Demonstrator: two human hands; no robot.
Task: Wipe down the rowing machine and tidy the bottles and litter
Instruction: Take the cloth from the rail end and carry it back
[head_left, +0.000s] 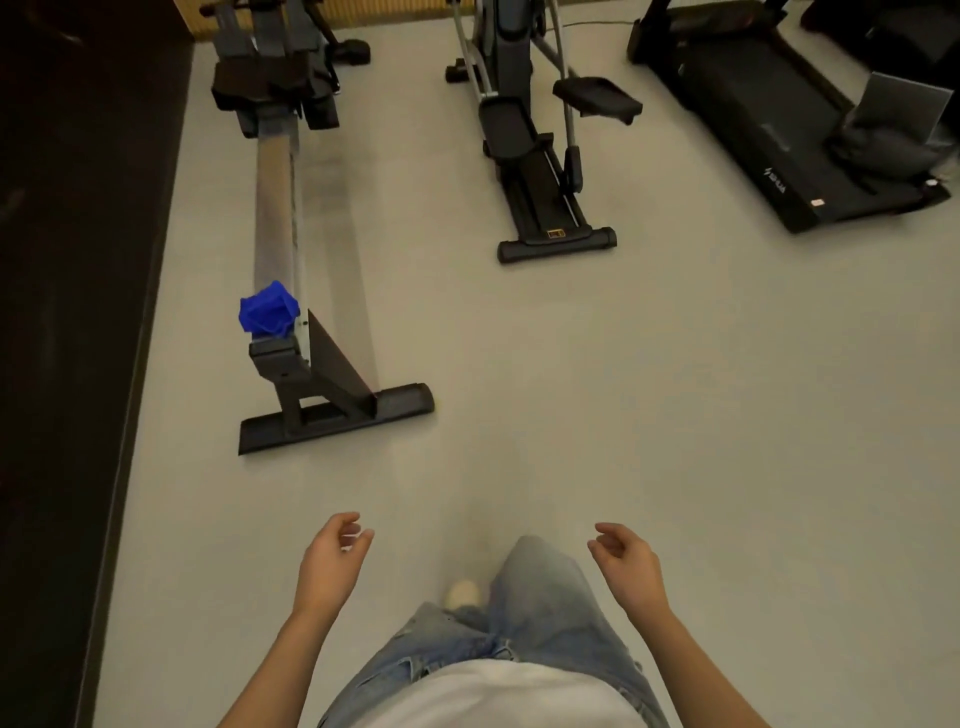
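The rowing machine (275, 208) stretches away from me on the left, its long rail ending in a black foot bar (337, 418). A crumpled blue cloth (269, 309) rests on the near end of the rail. The black seat (270, 85) sits far up the rail. My left hand (332, 558) and my right hand (626, 561) hang in front of me, well short of the machine, fingers loosely curled and apart, holding nothing. No bottles or litter show clearly.
An elliptical trainer (535, 145) stands in the middle and a treadmill (779, 114) at the right, with a dark bag (883, 145) on its end. A dark mat (62, 312) runs along the left. Light floor (623, 389) lies between me and the machines.
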